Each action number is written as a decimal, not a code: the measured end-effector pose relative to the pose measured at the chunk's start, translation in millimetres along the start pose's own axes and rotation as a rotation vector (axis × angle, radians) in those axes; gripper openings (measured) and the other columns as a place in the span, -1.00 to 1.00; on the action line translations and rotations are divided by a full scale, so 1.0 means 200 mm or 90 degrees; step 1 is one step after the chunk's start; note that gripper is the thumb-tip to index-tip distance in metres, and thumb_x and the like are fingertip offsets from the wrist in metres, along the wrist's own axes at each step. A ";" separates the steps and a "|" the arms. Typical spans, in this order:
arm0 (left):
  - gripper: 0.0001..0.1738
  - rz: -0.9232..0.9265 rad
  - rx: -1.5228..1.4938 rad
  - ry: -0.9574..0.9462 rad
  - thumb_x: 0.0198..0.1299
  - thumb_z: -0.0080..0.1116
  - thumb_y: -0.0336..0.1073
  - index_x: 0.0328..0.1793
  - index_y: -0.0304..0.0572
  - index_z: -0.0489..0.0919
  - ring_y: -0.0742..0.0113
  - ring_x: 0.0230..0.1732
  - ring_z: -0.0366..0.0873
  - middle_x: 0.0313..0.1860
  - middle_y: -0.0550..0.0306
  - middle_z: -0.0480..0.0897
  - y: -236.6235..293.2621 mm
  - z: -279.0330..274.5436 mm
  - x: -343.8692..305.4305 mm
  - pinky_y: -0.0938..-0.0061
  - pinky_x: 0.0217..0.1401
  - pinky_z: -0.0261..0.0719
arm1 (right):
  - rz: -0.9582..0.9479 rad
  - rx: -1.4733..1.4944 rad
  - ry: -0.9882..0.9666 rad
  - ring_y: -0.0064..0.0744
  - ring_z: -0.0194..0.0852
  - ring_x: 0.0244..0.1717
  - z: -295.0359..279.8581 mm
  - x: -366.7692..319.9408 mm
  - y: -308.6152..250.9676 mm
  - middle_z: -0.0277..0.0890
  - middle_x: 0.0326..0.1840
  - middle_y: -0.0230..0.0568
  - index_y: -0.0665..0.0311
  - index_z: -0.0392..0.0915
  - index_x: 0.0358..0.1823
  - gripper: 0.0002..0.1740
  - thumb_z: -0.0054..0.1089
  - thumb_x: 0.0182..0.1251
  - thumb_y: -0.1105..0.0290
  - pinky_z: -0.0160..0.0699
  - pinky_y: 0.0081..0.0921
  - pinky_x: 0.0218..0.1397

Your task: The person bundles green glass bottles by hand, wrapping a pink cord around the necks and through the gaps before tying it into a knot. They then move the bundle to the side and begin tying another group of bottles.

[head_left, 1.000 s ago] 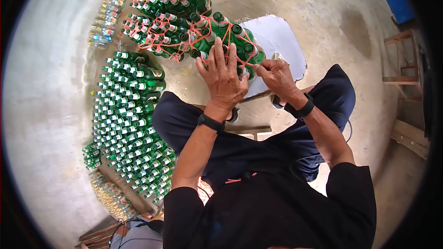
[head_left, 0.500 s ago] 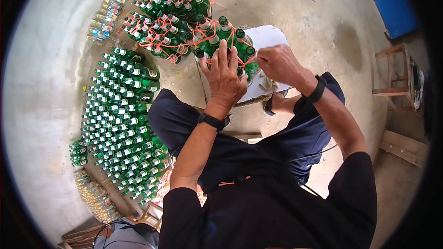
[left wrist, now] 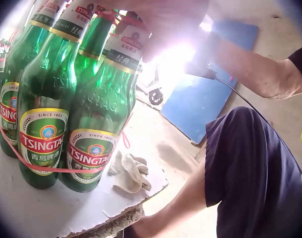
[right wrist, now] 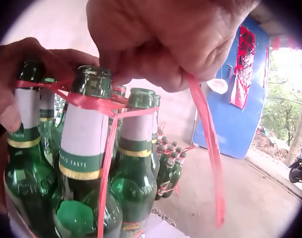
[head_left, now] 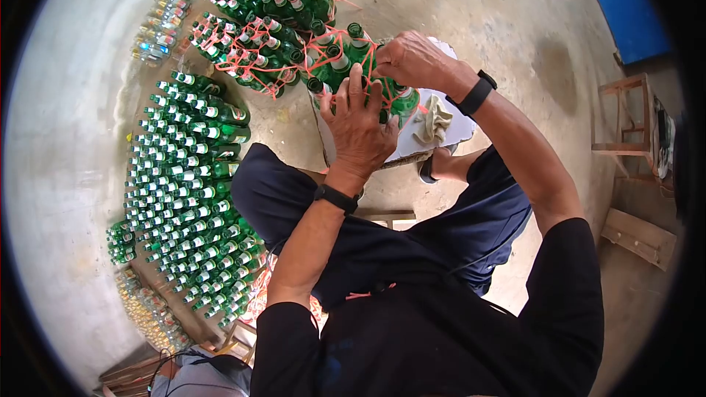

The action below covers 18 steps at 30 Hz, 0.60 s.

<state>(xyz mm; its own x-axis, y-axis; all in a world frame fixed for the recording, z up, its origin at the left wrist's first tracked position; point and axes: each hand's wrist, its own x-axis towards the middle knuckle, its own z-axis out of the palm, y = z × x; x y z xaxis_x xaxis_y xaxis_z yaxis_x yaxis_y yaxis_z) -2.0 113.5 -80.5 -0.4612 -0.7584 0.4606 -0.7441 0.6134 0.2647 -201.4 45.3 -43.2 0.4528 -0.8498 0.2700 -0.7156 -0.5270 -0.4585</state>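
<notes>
A bundle of green beer bottles (head_left: 404, 101) stands upright on a low white-topped stand (head_left: 457, 129). Pink plastic twine runs round the necks and, lower down, across the Tsingtao labels (left wrist: 42, 141). My left hand (head_left: 359, 129) rests over the near necks with its fingers spread and extended; in the right wrist view its thumb (right wrist: 9, 118) presses against one neck. Across the far right side of the bundle, my right hand (head_left: 418, 62) grips the twine (right wrist: 209, 148), whose loose tail hangs below the fist. Twine loops tightly under a bottle's lip (right wrist: 94, 82) close by.
A crumpled pale glove (left wrist: 130, 173) lies on the stand beside the bundle. Two other tied bundles (head_left: 276, 4) stand beyond. Rows of loose green bottles (head_left: 195, 169) fill the floor to my left. A wooden stool frame (head_left: 625, 121) and a blue door (right wrist: 220, 114) are farther off.
My right hand has pulled away from the bundle's near right side, then swung up and across over its far side. My left hand stays on the necks. The glove has come into fuller view.
</notes>
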 end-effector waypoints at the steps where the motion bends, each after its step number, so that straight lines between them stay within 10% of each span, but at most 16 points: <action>1: -0.30 -0.002 0.003 0.007 -0.05 0.43 -0.05 0.29 -0.04 0.59 -0.08 0.47 0.30 0.62 -0.18 0.28 0.00 0.01 0.00 -0.08 0.53 0.00 | 0.004 0.006 0.005 0.21 0.44 -0.49 0.03 0.00 0.02 0.46 -0.58 0.09 0.34 0.56 -0.51 -0.71 0.36 0.29 0.30 0.42 -0.05 -0.41; 11: -0.39 0.031 -0.004 0.025 0.03 0.36 -0.06 0.23 -0.15 0.68 -0.08 0.48 0.32 0.58 -0.18 0.34 -0.04 0.02 -0.01 -0.09 0.54 0.01 | 0.386 0.240 0.103 -0.31 0.38 -0.62 0.12 -0.17 -0.02 0.51 -0.62 0.03 0.42 0.67 -0.40 -0.64 0.40 0.39 0.21 0.46 -0.26 -0.42; 18: -0.35 0.119 -0.057 -0.046 -0.01 0.42 -0.11 0.29 -0.03 0.68 -0.07 0.51 0.30 0.61 -0.15 0.33 -0.20 -0.06 0.00 -0.15 0.58 0.00 | 0.364 0.285 0.115 -0.43 0.32 -0.61 0.15 -0.22 -0.09 0.48 -0.64 -0.02 0.41 0.70 -0.35 -0.68 0.43 0.37 0.24 0.46 -0.31 -0.43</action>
<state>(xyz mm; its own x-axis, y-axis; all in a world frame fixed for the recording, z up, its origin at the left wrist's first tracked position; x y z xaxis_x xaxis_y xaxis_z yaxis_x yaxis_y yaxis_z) 34.4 90.9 -80.5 -0.6232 -0.6410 0.4480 -0.5975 0.7599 0.2561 -192.9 92.9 -73.6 -0.0476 -0.9989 0.0030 -0.5113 0.0218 -0.8591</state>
